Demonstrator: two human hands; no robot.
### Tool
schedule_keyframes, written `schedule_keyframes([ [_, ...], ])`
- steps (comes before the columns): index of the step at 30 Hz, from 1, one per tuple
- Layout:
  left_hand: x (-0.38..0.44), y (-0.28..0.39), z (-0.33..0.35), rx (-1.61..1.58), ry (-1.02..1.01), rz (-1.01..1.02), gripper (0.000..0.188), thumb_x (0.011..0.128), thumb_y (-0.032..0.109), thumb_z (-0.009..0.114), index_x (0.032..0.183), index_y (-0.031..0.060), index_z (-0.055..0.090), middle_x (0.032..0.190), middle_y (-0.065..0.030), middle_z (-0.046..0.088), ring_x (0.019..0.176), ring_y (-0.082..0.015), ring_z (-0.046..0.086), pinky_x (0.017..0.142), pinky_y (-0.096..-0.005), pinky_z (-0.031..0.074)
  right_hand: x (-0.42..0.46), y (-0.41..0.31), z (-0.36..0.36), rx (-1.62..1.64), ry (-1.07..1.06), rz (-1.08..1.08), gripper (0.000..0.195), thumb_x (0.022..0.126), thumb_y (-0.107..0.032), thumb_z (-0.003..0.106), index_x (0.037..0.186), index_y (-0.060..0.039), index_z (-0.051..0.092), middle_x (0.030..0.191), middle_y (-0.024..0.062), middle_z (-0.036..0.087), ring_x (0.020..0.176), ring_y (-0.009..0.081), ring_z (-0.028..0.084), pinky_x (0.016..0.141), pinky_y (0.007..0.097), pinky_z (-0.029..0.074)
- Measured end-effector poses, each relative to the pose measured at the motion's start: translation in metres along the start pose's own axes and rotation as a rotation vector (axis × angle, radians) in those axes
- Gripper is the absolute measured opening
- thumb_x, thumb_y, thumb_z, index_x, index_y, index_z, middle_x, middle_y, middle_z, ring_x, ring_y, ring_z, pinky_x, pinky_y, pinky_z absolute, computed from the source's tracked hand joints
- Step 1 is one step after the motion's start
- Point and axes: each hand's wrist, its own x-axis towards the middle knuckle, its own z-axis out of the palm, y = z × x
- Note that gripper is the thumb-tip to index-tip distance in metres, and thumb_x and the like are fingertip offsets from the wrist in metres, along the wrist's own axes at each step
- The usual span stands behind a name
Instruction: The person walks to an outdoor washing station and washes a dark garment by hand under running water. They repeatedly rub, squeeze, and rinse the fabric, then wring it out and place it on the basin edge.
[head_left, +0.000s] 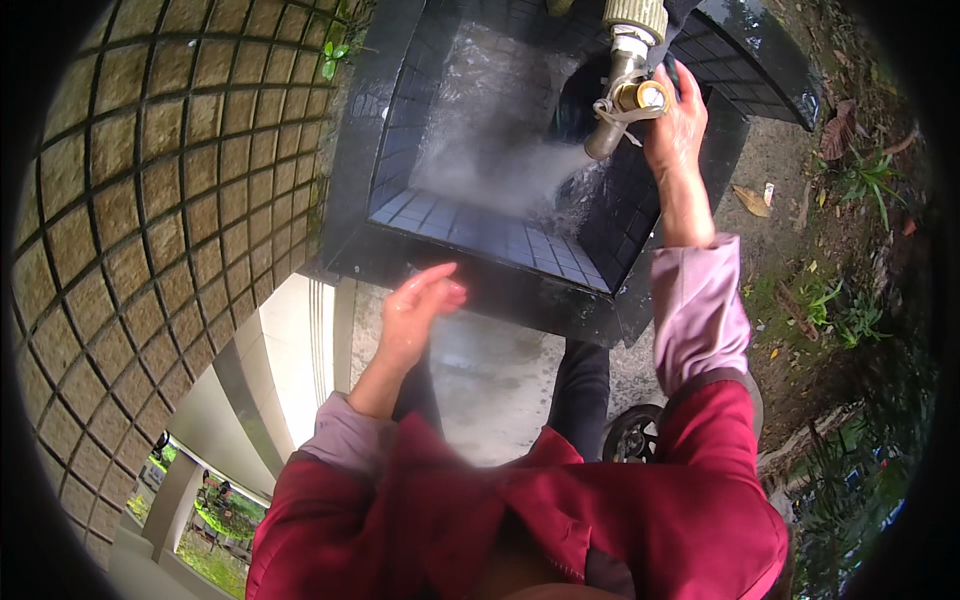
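Observation:
A metal tap (609, 135), with a pale cord tied around it, hangs from a ribbed plastic pipe fitting (636, 19) at the top. Water runs from its spout into a tiled outdoor sink (495, 251) with a dark rim. My right hand (679, 124) is right beside the tap, fingers raised by a dark item; whether it grips anything is hidden. A dark round object (581, 97) in the sink behind the tap is partly hidden. Wet, my left hand (424, 296) hovers by the sink's near rim with loosely curled fingers and nothing in it.
A brown tiled wall (135, 195) rises left of the sink. To the right lie soil, small plants (870, 184) and dry leaves (752, 201). A black wheel (634, 435) stands near my right leg, on the concrete floor (495, 390).

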Motion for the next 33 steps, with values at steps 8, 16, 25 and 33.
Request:
schedule_keyframes([
  [8, -0.008, -0.016, -0.003, 0.056, -0.034, -0.088, 0.028, 0.09, 0.014, 0.05, 0.113, -0.002, 0.053, 0.09, -0.0109, 0.061, 0.081, -0.0165, 0.06, 0.073, -0.0263, 0.049, -0.111, 0.207, -0.089, -1.108, -0.357, 0.488, 0.023, 0.071, -0.02, 0.067, 0.087, -0.0034, 0.062, 0.087, 0.0148, 0.063, 0.081, 0.0267, 0.06, 0.075, 0.0362, 0.047],
  [16, 0.002, -0.005, 0.017, 0.008, -0.044, -0.048, 0.028, 0.091, 0.014, 0.049, 0.113, -0.0028, 0.053, 0.089, -0.0114, 0.061, 0.08, -0.0168, 0.06, 0.072, -0.0263, 0.049, 0.001, 0.008, -0.009, -0.199, 0.092, -0.011, 0.028, 0.084, -0.018, 0.06, 0.101, 0.0045, 0.058, 0.089, 0.008, 0.064, 0.077, 0.0165, 0.055, 0.074, 0.0277, 0.045],
  [25, 0.0, -0.014, 0.012, 0.056, -0.069, -0.116, 0.029, 0.09, 0.015, 0.05, 0.113, -0.0026, 0.052, 0.089, -0.0117, 0.061, 0.081, -0.0174, 0.06, 0.072, -0.0268, 0.049, -0.07, 0.197, -0.079, -0.747, -0.236, 0.498, 0.016, 0.076, -0.013, 0.063, 0.086, -0.0007, 0.063, 0.076, 0.0037, 0.06, 0.073, 0.0134, 0.054, 0.066, 0.0283, 0.045],
  [33, 0.017, -0.012, 0.029, 0.012, -0.071, -0.114, 0.03, 0.09, 0.015, 0.05, 0.114, -0.0024, 0.052, 0.09, -0.0118, 0.061, 0.081, -0.0183, 0.06, 0.072, -0.0271, 0.05, -0.033, 0.094, -0.019, -0.606, 0.087, -0.209, 0.025, 0.085, -0.017, 0.054, 0.1, 0.0028, 0.059, 0.089, 0.0184, 0.062, 0.081, 0.0287, 0.061, 0.074, 0.035, 0.047],
])
